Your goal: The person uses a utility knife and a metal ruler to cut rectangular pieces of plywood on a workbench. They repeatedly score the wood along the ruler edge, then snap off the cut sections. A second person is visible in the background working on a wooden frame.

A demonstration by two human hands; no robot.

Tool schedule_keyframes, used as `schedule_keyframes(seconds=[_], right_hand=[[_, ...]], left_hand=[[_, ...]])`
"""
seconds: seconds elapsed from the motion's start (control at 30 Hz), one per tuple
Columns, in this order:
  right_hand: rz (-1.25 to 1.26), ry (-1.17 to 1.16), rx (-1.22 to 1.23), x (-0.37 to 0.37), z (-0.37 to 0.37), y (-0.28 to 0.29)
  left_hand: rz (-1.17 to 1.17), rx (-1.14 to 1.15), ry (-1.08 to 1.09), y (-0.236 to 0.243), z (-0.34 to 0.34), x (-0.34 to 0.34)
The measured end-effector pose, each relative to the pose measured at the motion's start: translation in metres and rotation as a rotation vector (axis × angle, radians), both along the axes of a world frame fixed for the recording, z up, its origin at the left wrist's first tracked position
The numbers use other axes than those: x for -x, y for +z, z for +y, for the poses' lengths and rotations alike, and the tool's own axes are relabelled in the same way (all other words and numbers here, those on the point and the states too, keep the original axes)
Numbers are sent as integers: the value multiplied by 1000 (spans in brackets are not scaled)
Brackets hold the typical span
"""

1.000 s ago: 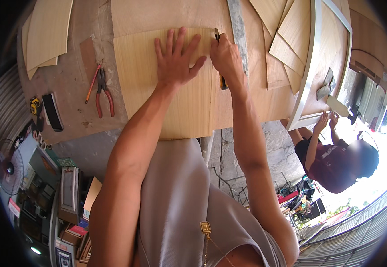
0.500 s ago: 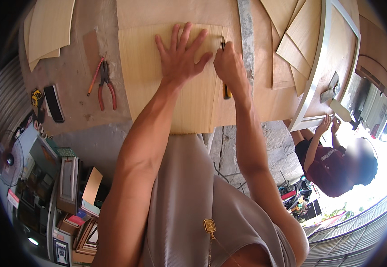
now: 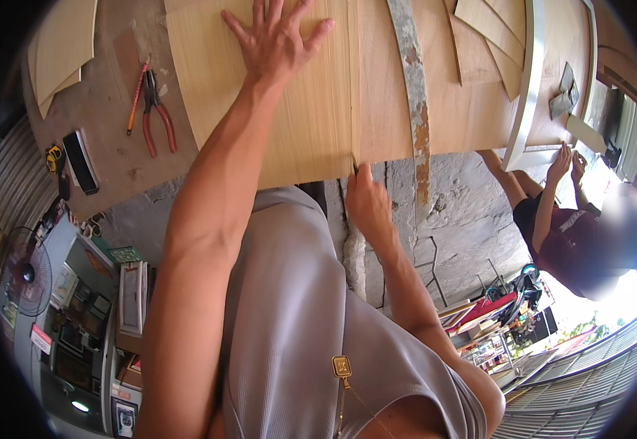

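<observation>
A pale, straight-grained wood sheet lies over the bench board in front of me. My left hand presses down on its far part, palm flat and fingers spread. At the sheet's near right corner, by the bench's front edge, my right hand is closed round a utility knife. Only the knife's front end shows; the handle is hidden in my fist. A seam or cut line runs along the sheet's right side up from the blade. To the right lies a worn, mottled strip, its near end jutting past the bench edge.
Red-handled pliers, a red pencil, a dark phone-like object and a yellow tape measure lie at left. Thin wood sheets are stacked beyond. At right, a co-worker has both hands at a white frame.
My right hand has drawn the knife toward me along the sheet's right side, from its far end to its near edge. The left hand has stayed spread on the sheet; the view has shifted.
</observation>
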State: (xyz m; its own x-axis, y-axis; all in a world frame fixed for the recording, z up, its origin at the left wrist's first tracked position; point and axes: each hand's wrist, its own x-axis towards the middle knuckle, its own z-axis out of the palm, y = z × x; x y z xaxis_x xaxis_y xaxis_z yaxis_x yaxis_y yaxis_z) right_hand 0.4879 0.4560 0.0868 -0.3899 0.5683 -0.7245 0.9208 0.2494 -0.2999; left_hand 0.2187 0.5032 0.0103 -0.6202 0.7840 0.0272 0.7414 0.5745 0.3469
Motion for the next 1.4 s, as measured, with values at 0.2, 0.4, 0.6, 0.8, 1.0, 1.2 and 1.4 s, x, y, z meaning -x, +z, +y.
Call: schedule_keyframes(seconds=[0.2,0.4,0.6,0.8,1.0,1.2,1.4], right_hand=[[-455,10,269,-240,-193,-33],[176,-476,-146,-132,-85,-43],[698,-1003,1,-36,-32,-44],[755,-1029,-42,-20,-25,-55],[743,-1054,-70,-11,-21,-49],[721,-1079,-3,-13,-17,-52],[668,-1059,70,-18,-13,-53]], left_hand=[[110,-104,12,-20,11,13],[58,-26,22,-9,0,4],[89,-49,-17,-18,1,7],[144,-102,-48,-16,3,14],[170,-78,-62,-12,8,19],[154,-76,-64,-10,6,18],[135,-20,-52,-12,3,15]])
